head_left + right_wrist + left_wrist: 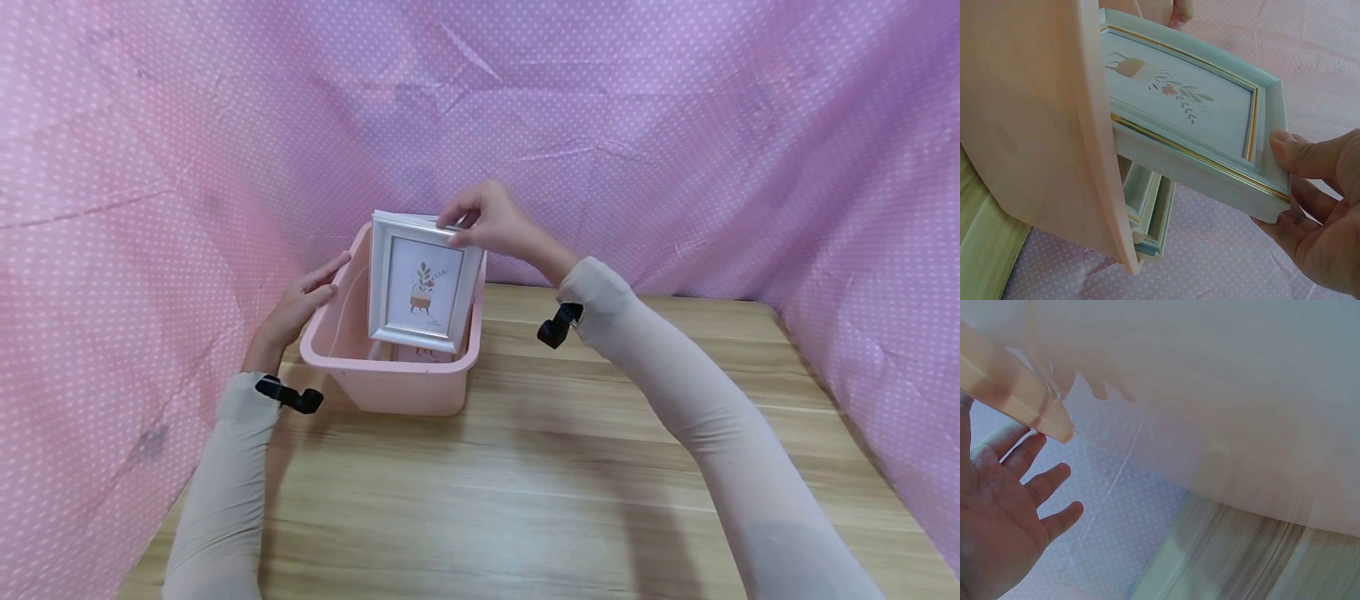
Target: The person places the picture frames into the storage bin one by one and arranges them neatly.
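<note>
My right hand (495,221) pinches the top right corner of a white picture frame (380,275) with a gold inner line and a plant print. In the right wrist view the thumb lies on the front of the picture frame (1204,178) and the fingers go behind it. The frame stands tilted, partly inside a pink plastic bin (405,392). Several other picture frames (1154,215) sit in the bin behind or below it. My left hand (296,308) rests at the bin's left rim, its fingers spread and fairly straight in the left wrist view.
The bin stands on a wood-grain table (525,467) at its back left. Pink polka-dot cloth (600,125) hangs close behind the bin and along both sides. A black wrist camera mount (558,325) sticks out from the right sleeve.
</note>
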`<state>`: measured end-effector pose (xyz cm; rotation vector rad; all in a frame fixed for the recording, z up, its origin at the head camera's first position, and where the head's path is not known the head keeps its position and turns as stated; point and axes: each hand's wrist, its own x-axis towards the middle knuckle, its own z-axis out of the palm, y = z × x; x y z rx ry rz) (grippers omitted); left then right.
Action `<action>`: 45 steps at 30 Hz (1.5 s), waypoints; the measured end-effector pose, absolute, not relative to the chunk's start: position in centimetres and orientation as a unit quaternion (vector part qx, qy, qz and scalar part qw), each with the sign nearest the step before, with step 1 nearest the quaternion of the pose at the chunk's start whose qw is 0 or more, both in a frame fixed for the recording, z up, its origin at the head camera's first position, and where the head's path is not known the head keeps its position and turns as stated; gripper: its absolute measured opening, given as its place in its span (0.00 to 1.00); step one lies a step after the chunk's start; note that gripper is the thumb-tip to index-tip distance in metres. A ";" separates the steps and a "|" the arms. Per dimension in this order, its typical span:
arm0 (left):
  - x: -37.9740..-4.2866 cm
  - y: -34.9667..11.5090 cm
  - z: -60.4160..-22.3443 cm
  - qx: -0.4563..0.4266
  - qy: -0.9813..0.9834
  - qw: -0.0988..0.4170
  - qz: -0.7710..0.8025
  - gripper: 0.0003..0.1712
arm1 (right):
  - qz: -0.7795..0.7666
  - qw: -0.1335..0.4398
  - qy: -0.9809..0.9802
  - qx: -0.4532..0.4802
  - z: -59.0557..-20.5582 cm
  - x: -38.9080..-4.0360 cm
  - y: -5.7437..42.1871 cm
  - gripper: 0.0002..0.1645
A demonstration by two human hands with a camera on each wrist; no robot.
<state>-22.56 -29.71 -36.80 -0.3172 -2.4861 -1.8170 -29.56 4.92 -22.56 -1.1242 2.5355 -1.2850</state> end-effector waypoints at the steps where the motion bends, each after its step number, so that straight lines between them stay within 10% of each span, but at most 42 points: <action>1: -22.6 -29.7 -36.8 -0.102 -0.803 0.023 -0.587 0.32 | -0.420 0.045 0.829 -0.367 -22.6 -29.5 4.8 0.14; 45: -22.1 -29.8 -37.0 -0.089 -0.801 0.013 -0.592 0.32 | -0.349 0.144 0.822 -0.425 -28.2 -28.6 3.5 0.14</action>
